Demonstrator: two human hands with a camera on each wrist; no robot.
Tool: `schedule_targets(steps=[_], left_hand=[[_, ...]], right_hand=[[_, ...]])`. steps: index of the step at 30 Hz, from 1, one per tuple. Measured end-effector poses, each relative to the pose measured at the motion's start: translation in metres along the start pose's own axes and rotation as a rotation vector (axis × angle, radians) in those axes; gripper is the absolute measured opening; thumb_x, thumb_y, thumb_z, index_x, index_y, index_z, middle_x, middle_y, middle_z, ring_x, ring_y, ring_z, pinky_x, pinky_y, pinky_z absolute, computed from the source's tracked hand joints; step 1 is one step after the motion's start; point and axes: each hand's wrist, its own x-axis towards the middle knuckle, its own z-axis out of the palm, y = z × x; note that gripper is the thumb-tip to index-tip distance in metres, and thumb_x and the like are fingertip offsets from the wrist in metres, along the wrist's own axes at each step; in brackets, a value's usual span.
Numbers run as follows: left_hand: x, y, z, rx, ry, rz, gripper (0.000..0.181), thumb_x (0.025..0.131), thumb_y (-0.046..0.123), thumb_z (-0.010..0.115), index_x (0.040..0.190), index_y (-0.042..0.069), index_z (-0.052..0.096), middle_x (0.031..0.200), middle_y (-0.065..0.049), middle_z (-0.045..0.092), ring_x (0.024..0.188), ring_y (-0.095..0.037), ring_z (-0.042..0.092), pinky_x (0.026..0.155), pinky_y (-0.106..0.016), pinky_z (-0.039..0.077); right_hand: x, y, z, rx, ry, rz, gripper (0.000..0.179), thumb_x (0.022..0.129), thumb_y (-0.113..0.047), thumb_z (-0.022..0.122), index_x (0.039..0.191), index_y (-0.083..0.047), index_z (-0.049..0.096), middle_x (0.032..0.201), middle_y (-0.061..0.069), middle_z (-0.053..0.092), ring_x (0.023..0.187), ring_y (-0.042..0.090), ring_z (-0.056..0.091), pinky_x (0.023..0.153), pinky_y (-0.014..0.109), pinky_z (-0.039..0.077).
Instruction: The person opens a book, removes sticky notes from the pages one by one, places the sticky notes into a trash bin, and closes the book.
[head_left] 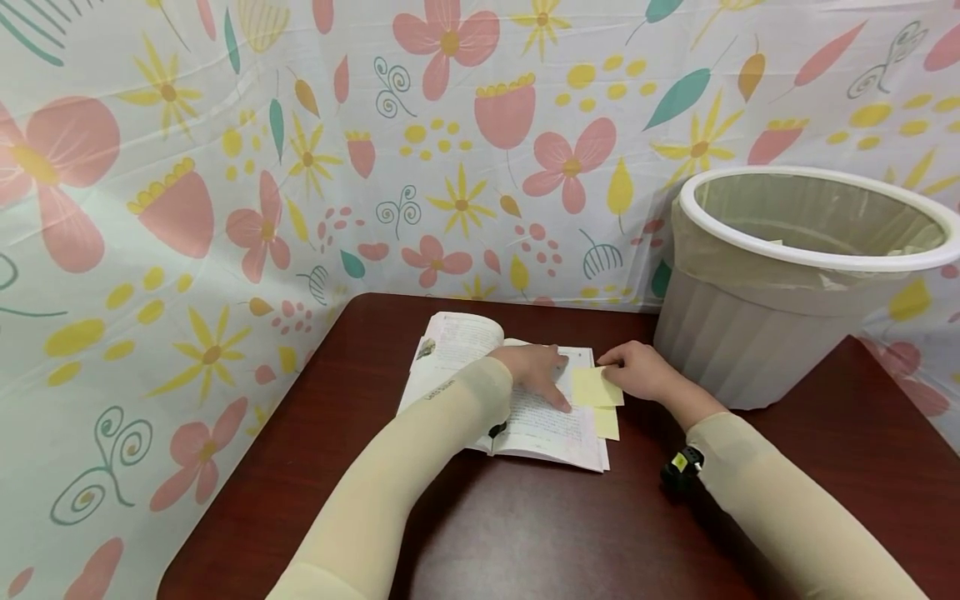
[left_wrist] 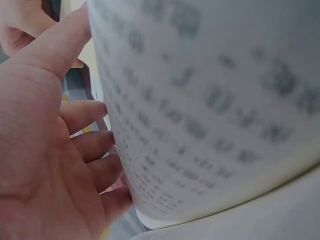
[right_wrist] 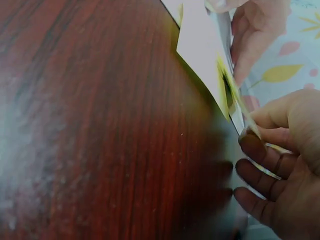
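An open book (head_left: 543, 437) with printed pages lies on the dark red-brown table. My left hand (head_left: 534, 373) rests on its right page with fingers spread; in the left wrist view the printed page (left_wrist: 190, 110) rises close beside the fingers. Two pale yellow sticky notes stick out past the page's right edge. The upper sticky note (head_left: 591, 388) overlaps the lower sticky note (head_left: 608, 423). My right hand (head_left: 642, 372) pinches the upper note's right side between thumb and fingers. From the right wrist, that note (right_wrist: 239, 102) looks bent at the pinched edge.
A grey waste bin (head_left: 720, 325) with a white rim and a thin liner stands at the right, close to my right hand. Behind the table (head_left: 525, 533) hangs a flower-patterned curtain (head_left: 292, 208), which also covers the left side.
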Motion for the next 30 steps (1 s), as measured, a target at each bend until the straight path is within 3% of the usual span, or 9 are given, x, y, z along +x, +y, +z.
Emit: schedule_targets(steps=[7,18,25,30], left_hand=[[-0.001,0.002,0.001,-0.009,0.001,0.006,0.105,0.080,0.071,0.074,0.165,0.033,0.024,0.175,0.004,0.011,0.161,-0.012,0.015,0.128,-0.034,0.024],[-0.002,0.000,0.003,-0.035,-0.004,-0.009,0.107,0.077,0.073,0.076,0.164,0.039,0.023,0.175,0.008,0.009,0.161,-0.010,0.014,0.128,-0.038,0.025],[0.001,-0.002,0.005,-0.047,0.008,-0.001,0.107,0.076,0.073,0.077,0.163,0.040,0.025,0.175,0.008,0.010,0.161,-0.010,0.014,0.128,-0.037,0.026],[0.002,-0.003,0.006,-0.043,0.011,0.004,0.107,0.076,0.074,0.076,0.164,0.038,0.025,0.175,0.008,0.009,0.161,-0.011,0.015,0.128,-0.037,0.026]], right_hand=[[-0.002,0.001,0.000,-0.010,-0.004,0.014,0.022,0.092,-0.007,0.061,0.102,-0.002,0.080,0.094,0.012,0.077,0.062,0.014,0.055,0.059,0.029,0.046],[-0.018,-0.013,0.001,-0.035,0.016,-0.130,0.029,0.094,-0.006,0.057,0.112,-0.002,0.079,0.105,0.014,0.078,0.055,0.008,0.050,0.058,0.026,0.047],[-0.032,-0.021,0.001,-0.027,0.014,-0.153,0.026,0.095,-0.005,0.059,0.111,-0.004,0.079,0.106,0.012,0.078,0.069,0.009,0.054,0.064,0.024,0.048],[-0.043,-0.027,0.001,-0.031,0.040,-0.184,0.024,0.095,-0.005,0.062,0.111,-0.007,0.080,0.110,0.008,0.078,0.084,0.012,0.063,0.073,0.028,0.054]])
